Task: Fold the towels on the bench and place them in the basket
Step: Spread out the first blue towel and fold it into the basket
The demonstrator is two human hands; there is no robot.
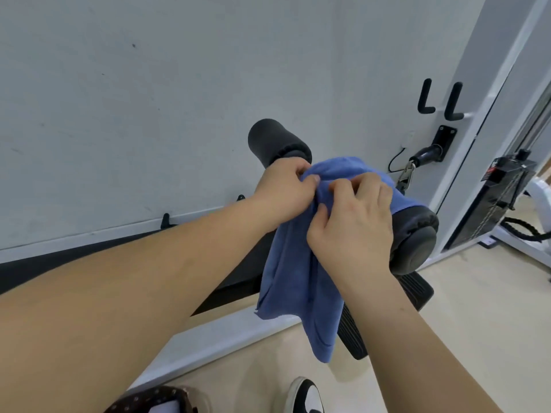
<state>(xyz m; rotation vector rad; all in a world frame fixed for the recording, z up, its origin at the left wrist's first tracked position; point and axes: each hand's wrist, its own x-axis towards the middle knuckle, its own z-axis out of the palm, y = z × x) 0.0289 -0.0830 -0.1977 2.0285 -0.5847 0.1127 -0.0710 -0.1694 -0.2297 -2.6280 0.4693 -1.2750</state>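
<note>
A blue towel (298, 281) hangs in loose folds in front of the black bench's (238, 281) foot end. My left hand (283, 192) pinches its upper edge at the left. My right hand (354, 231) grips the cloth just to the right of that, fingers closed on a bunched part. The top of the towel drapes over the right foam roller (417, 234). The lower corner dangles above the floor. No basket is in view.
A second black foam roller (274, 141) sticks out behind my left hand. The black ribbed footplate (414, 290) lies under the towel. A white wall stands behind, with black hooks (441, 99) and a cable machine with weight stack (501, 201) at right. My shoe (304, 394) is below.
</note>
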